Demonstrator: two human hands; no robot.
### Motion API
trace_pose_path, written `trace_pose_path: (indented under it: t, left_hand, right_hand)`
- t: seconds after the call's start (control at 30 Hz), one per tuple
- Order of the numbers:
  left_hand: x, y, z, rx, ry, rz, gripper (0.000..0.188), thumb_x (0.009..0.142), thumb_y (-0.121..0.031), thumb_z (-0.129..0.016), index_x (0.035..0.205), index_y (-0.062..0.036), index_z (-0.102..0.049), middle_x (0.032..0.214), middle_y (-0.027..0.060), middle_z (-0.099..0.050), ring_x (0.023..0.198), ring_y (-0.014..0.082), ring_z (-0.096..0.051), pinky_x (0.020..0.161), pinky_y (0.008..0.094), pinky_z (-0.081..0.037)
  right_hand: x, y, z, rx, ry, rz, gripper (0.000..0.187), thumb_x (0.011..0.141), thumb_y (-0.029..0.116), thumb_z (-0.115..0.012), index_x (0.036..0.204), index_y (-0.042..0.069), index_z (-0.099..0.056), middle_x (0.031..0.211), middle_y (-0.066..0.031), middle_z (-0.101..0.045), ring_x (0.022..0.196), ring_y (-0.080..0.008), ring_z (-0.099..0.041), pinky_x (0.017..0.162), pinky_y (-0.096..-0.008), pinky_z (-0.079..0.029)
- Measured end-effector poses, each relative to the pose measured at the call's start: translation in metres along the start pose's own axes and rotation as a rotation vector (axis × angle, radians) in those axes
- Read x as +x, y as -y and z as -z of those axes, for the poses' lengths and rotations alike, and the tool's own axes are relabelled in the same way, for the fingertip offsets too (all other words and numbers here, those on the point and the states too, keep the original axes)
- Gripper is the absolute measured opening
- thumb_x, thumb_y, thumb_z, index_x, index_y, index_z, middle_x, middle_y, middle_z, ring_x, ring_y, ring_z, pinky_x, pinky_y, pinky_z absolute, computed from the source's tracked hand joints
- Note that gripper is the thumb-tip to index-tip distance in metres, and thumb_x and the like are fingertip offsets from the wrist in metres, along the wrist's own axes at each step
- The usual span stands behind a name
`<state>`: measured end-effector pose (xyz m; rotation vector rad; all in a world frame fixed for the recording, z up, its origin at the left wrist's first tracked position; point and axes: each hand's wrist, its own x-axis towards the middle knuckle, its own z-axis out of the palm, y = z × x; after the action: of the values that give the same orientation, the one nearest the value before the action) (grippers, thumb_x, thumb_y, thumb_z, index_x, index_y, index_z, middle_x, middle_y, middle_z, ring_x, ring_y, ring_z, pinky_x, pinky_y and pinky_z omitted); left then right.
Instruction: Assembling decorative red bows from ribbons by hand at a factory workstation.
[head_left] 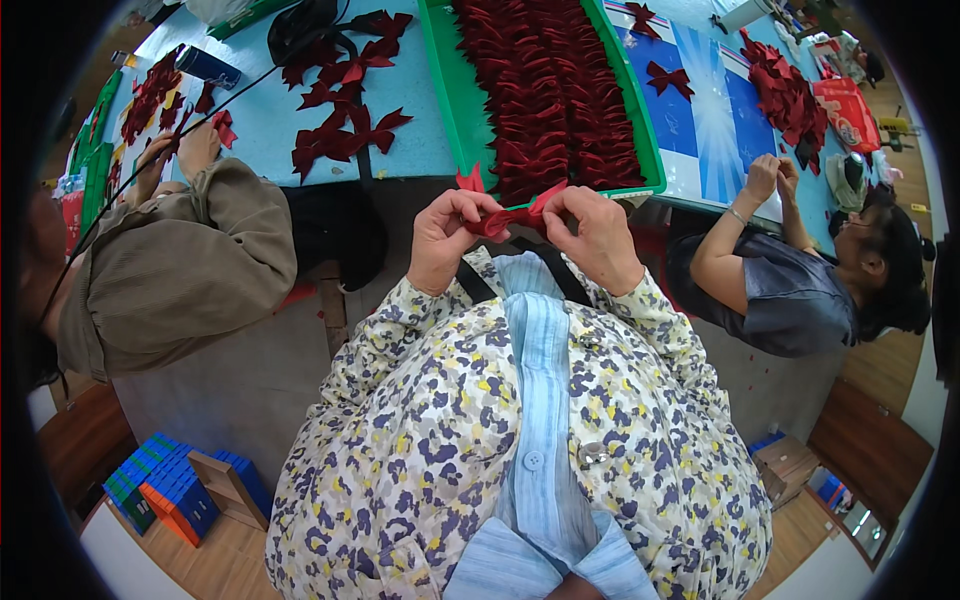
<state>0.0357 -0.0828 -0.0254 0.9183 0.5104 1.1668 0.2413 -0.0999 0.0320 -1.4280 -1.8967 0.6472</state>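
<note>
My left hand [445, 240] and my right hand [598, 235] are raised close together in front of my chest. Both pinch a small dark red ribbon piece [512, 216], folded between the fingertips. Just beyond my hands a green tray [447, 100] lies on the light blue table [260, 120], packed with several rows of finished dark red ribbon bows [555, 90]. My patterned sleeves and a light blue striped shirt fill the lower part of the view.
A person in a brown top [170, 270] sits at my left handling red bows [340, 100] on the table. Another person in grey [790, 290] works at my right beside a pile of red bows [785, 95]. Coloured boxes [170, 485] lie on the floor.
</note>
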Motion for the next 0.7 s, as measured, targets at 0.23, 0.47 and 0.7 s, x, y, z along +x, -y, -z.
trace_pose_path:
  t: [0.23,0.47,0.7]
  left_hand:
    - [0.007,-0.028,-0.009,0.040,-0.051,0.344,0.007,0.086,0.002,-0.053,0.093,0.0015,-0.052,0.098,0.0121,-0.059,0.084,0.0162,-0.062,0.073,0.0291,-0.055]
    - [0.004,-0.023,-0.012,0.328,-0.043,0.329,0.009,0.084,0.001,-0.056,0.092,0.0049,-0.055,0.084,0.0082,-0.061,0.074,0.0122,-0.063,0.069,0.0229,-0.052]
    - [-0.003,-0.016,-0.012,0.304,-0.085,0.189,0.009,0.087,0.002,-0.053,0.095,0.0025,-0.056,0.090,0.0063,-0.059,0.082,0.0110,-0.060,0.076,0.0269,-0.054]
  right_hand:
    - [-0.001,0.002,-0.008,-0.198,-0.075,0.150,0.009,0.073,0.005,-0.062,0.078,0.005,-0.055,0.072,-0.0082,-0.058,0.067,-0.0260,-0.057,0.059,-0.0362,-0.045]
    - [-0.005,-0.001,-0.011,-0.192,-0.097,0.157,0.011,0.074,0.008,-0.064,0.081,0.005,-0.056,0.075,-0.0086,-0.059,0.067,-0.0271,-0.058,0.059,-0.0365,-0.046]
    - [-0.008,-0.001,-0.005,-0.179,0.055,0.155,0.012,0.074,0.010,-0.065,0.082,0.005,-0.057,0.075,-0.0088,-0.058,0.068,-0.0277,-0.057,0.061,-0.0373,-0.044]
